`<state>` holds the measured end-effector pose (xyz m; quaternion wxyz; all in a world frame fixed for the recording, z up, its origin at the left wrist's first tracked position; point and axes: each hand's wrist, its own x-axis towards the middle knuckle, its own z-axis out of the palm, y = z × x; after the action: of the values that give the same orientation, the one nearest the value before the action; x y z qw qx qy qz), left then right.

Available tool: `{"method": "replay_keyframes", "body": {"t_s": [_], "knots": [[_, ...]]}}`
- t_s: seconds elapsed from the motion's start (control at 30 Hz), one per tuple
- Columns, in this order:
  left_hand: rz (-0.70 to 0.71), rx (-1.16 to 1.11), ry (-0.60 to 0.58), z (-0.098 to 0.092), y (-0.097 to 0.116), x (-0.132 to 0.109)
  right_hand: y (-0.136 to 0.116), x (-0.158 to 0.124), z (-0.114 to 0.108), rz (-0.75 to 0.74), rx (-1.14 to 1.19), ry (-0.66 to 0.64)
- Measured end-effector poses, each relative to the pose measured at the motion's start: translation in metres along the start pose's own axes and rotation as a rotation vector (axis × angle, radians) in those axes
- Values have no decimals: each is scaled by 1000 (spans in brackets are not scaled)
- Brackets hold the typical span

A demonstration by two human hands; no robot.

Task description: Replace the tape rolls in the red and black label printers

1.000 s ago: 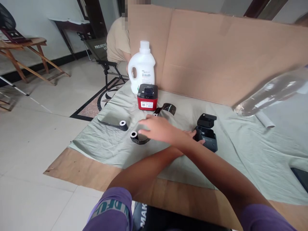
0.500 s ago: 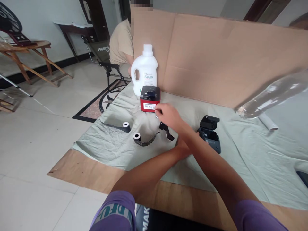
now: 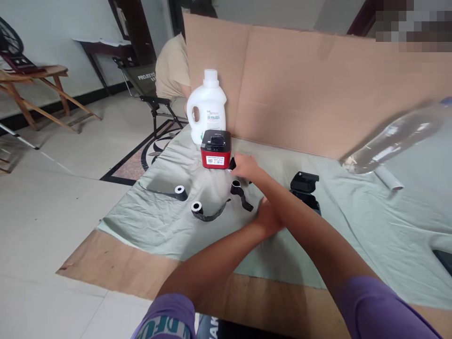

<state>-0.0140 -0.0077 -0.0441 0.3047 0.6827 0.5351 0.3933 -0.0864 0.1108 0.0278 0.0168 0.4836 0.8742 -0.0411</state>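
Observation:
My right hand [image 3: 245,165] reaches across the cloth, fingers closed around a black paper roll [image 3: 232,164] beside a red and black box-shaped device [image 3: 216,149]. Only a dark edge and a little white of that roll show. Under my right forearm lies my left hand [image 3: 267,217], its fingers hidden, close to a small black portable printer [image 3: 304,182] with its lid raised. Just below my right hand stands another roll [image 3: 236,184] with a black strip trailing off it. Two more partly unrolled rolls, the middle one [image 3: 197,207] and the left one [image 3: 180,192], stand further left.
Behind the red device stands a white detergent bottle [image 3: 208,108], before a cardboard panel [image 3: 300,89]. A clear plastic bottle [image 3: 391,139] and a white tube [image 3: 388,178] lie at the right. A person in a beige top [image 3: 173,68] sits beyond the panel's left edge.
The view has shifted slightly. My right hand has closed on a roll near the red device, uncovering the roll below it. My left hand's fingertips, partly visible by the printer before, are now hidden.

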Motion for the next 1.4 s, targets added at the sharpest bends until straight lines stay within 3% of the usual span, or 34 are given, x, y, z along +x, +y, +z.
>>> {"method": "replay_keyframes", "body": {"t_s": [0.07, 0.2, 0.3, 0.37, 0.4, 0.5, 0.53, 0.57, 0.7, 0.87, 1.0, 1.17, 1.3, 1.4], "knots": [[45, 125, -55, 1, -1, 2, 13, -23, -8, 4, 86, 154], [7, 350, -176, -8, 13, 0, 56, -84, -33, 78, 194, 355], [27, 535, -304, -35, 39, -5, 96, -130, -46, 228, 233, 474], [-46, 534, -401, -59, 57, -5, 119, -157, -48, 318, 260, 516], [-75, 478, -371, -70, 65, -3, 127, -169, -47, 346, 279, 516], [-70, 200, -22, -90, 80, 15, 136, -195, -40, 360, 325, 475], [-69, 77, 33, -91, 82, 23, 136, -200, -39, 351, 331, 465], [-79, -45, 27, -89, 84, 31, 135, -204, -38, 342, 332, 459], [-162, -352, -173, -68, 89, 56, 145, -213, -48, 282, 365, 401], [-169, -416, -143, -50, 87, 67, 188, -221, -66, -15, 642, 249], [-261, -480, -88, -35, 78, 65, 209, -216, -62, -30, 682, 196], [-382, -631, -38, 6, 84, 27, 227, -200, -46, 58, 599, 276], [-246, -582, 60, 42, 89, -19, 242, -189, -25, 68, 580, 199], [-203, -477, 105, 60, 79, -39, 246, -183, -10, 29, 538, 125]]}}
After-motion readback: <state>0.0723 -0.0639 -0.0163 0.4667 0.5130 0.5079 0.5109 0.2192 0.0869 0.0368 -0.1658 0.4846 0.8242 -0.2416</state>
